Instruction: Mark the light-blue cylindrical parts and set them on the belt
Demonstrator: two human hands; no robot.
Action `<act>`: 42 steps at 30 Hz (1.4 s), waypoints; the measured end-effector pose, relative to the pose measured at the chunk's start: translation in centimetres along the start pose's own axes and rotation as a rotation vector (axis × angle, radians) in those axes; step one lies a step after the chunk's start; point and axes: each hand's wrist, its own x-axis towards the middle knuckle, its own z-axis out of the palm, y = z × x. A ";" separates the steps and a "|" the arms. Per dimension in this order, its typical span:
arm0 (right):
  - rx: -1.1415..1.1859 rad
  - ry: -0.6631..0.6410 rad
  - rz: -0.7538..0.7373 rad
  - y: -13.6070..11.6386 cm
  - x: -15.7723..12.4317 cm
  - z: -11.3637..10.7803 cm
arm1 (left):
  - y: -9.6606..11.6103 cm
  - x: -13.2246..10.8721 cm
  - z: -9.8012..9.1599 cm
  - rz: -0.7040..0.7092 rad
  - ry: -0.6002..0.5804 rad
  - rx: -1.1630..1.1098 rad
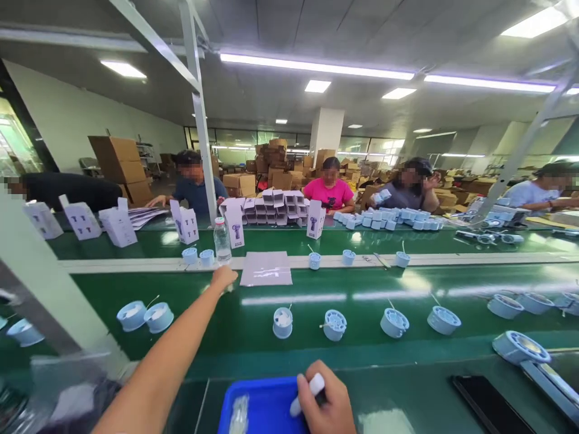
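My left arm reaches out over the green belt, and my left hand (pixel 225 278) is just below a clear water bottle (pixel 222 242) with a red and white cap. Its fingers look curled; a small pale glint shows under them, too unclear to name. In the foreground, my right hand (pixel 329 399) is closed around a white, cylinder-shaped piece (pixel 316 384), which tilts above a blue tray (pixel 230 402). A clear plastic-looking item (pixel 239 415) lies in the tray. Round light-blue fan housings, such as one fan housing (pixel 283 323), stand on the belt ahead.
A flat grey-white sheet (pixel 266 269) lies across the white dividing strip. White printed boxes (pixel 118 226) stand on the far side, where several people work. At the right are a black phone (pixel 493 404) and a light-blue handheld fan (pixel 521 348). A metal post (pixel 54 301) rises at left.
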 end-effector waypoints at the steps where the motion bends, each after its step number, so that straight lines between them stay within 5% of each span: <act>1: 0.035 -0.043 0.016 -0.3 0.0 -0.2 | -1.4 -0.9 -0.6 -0.020 0.006 0.035; 7: 0.336 -0.197 0.297 -0.9 -0.1 -0.3 | -10.3 -7.7 -2.9 -0.121 -0.007 0.312; 12: 0.490 -0.208 0.430 -0.3 -0.5 0.5 | -12.9 -11.1 -3.5 0.046 -0.060 0.359; 16: 0.432 -0.237 0.358 0.0 -0.8 0.8 | -11.0 -12.6 -5.0 0.104 0.148 0.229; 20: 0.307 -0.291 0.166 -0.3 -1.1 0.5 | -7.1 -15.6 -6.0 0.156 0.404 -0.362; 24: 0.231 -0.339 0.117 -0.4 -1.4 0.5 | -3.6 -18.7 -5.0 0.178 0.225 -1.129; 27: 0.211 -0.374 0.114 -0.1 -1.6 0.6 | -1.9 -19.6 -3.8 0.219 0.061 -1.438; 42: 0.106 -0.493 -0.156 -1.6 -1.6 -0.3 | 0.1 -18.3 -2.0 0.237 -0.320 -1.775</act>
